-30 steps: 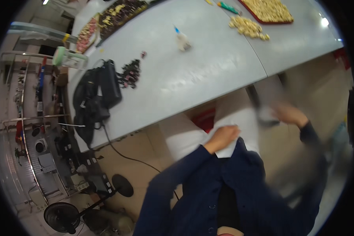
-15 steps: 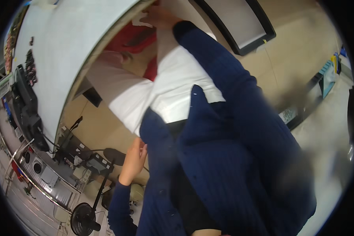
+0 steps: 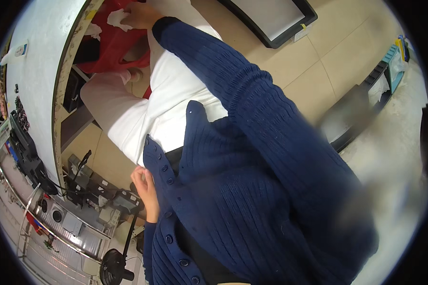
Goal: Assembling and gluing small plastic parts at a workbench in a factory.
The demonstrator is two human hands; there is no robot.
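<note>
My right hand [image 3: 140,16], arm stretched to the top of the view, pinches a crumpled white tissue [image 3: 118,20]. Under and around that hand is a red plastic bag [image 3: 111,52], beside my leg and below the table edge. Another piece of white tissue [image 3: 94,31] lies at the bag's left side. My left hand [image 3: 146,190] hangs by my hip, next to the white trousers [image 3: 114,107] and the dark blue cardigan [image 3: 214,185]. Its fingers are loosely bent and a little apart, with nothing seen in them.
A white-topped table [image 3: 38,71] runs along the left, with a black device [image 3: 28,156] on it. A black-framed tray [image 3: 290,45] stands on the tiled floor at the top. A black fan [image 3: 113,267] is at lower left. A teal container [image 3: 394,66] is at far right.
My view has shifted, so my body and the tray appear further left and higher. The red bag and the tissue in my right hand show more fully. My left hand's fingers are more bent.
</note>
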